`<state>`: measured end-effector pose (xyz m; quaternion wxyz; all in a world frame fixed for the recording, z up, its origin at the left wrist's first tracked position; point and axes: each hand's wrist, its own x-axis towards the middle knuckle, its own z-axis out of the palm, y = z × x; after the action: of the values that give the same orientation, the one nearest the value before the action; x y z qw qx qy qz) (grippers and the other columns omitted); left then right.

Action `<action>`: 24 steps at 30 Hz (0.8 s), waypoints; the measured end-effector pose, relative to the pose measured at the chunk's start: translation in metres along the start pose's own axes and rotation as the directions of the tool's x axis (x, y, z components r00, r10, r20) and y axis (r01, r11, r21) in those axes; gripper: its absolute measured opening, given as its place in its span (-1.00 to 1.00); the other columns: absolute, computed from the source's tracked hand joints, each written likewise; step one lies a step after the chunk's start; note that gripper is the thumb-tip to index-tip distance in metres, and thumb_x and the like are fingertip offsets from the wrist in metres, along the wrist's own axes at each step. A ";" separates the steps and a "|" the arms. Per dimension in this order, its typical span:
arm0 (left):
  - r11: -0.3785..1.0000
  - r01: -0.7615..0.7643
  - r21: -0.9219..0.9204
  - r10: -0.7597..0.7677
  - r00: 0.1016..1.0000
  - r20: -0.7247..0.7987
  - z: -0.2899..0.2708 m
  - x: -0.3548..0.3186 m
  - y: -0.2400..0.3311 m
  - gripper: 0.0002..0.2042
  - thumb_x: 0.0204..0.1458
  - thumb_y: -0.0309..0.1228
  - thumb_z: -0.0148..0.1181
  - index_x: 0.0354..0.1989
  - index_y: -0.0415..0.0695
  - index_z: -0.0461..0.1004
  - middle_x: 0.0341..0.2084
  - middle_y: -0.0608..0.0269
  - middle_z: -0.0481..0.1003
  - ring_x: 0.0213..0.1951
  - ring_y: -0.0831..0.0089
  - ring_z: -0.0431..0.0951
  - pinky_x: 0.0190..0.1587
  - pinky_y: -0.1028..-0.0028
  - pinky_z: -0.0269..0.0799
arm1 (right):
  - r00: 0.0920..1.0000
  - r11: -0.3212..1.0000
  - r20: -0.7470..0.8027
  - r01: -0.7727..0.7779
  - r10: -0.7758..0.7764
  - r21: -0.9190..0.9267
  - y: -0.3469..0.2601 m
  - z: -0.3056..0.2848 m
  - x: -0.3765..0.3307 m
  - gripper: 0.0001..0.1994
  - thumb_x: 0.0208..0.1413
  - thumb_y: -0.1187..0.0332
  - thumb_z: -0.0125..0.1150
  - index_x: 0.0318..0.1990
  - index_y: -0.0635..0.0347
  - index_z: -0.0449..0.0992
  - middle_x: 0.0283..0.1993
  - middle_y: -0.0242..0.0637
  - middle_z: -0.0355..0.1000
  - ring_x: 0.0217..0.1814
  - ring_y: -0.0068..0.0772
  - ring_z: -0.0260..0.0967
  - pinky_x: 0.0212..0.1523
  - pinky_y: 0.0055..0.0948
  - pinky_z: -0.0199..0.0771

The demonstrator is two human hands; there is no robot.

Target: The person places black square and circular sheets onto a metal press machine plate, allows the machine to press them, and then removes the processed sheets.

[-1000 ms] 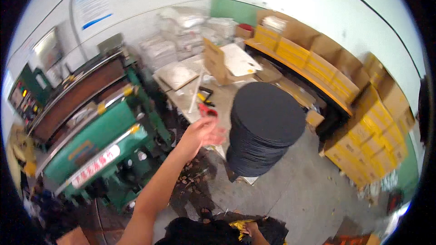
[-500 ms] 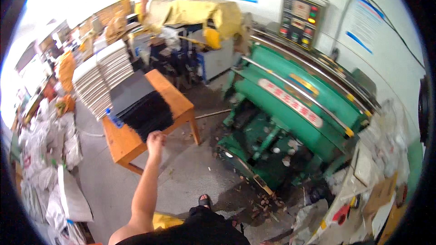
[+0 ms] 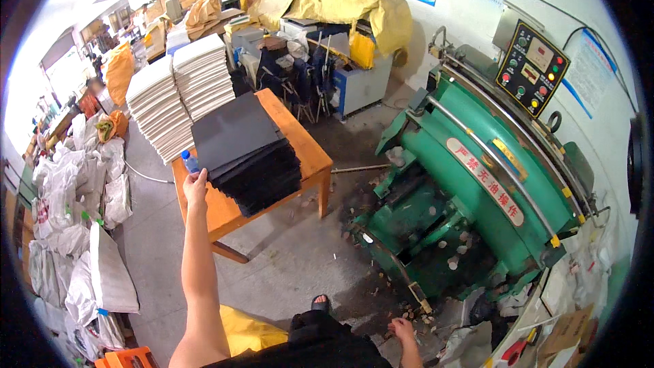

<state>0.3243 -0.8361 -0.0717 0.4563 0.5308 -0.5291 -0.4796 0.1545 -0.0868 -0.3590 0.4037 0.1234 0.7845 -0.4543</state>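
My left arm stretches forward to the wooden table (image 3: 235,221), and my left hand (image 3: 196,187) is closed round the lower part of a small clear bottle with a blue cap (image 3: 190,161). The bottle is beside a stack of black sheets (image 3: 238,138) on the table; whether its base touches the tabletop is hidden. The stack has uneven, stepped edges on its near side. Low at the lower right, my right hand (image 3: 403,331) hangs with nothing in it, fingers loosely apart, nearest to the floor litter by the green machine (image 3: 470,163).
Tall stacks of pale sheets (image 3: 160,102) stand behind the table. A control panel (image 3: 531,68) sits above the green machine. White sacks (image 3: 71,184) line the left side, with an orange crate (image 3: 126,358) near me. Scraps lie under the machine; a yellow cover (image 3: 340,3) drapes equipment behind.
My left hand has gone from the near corner of the black stack leftward to the bottle and closed on it. My right hand has come into view. The whole view has shifted.
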 end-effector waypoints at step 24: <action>0.839 0.380 -0.389 0.002 0.713 0.701 0.112 -0.160 0.070 -0.73 0.02 -0.33 0.27 -0.09 0.04 0.44 -0.23 0.40 0.49 -0.18 0.52 0.47 -0.14 0.59 0.41 | 0.673 0.635 -0.087 0.728 -0.735 0.258 -0.331 -0.107 -0.188 -0.67 0.27 0.30 0.09 0.12 0.26 0.42 0.09 -0.22 0.44 0.14 -0.36 0.39 0.13 -0.33 0.42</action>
<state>0.2074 -0.6748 -0.0116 0.3009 0.2331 -0.4531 -0.8061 0.0342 -0.1512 0.0124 0.1748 -0.1564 0.6917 -0.6830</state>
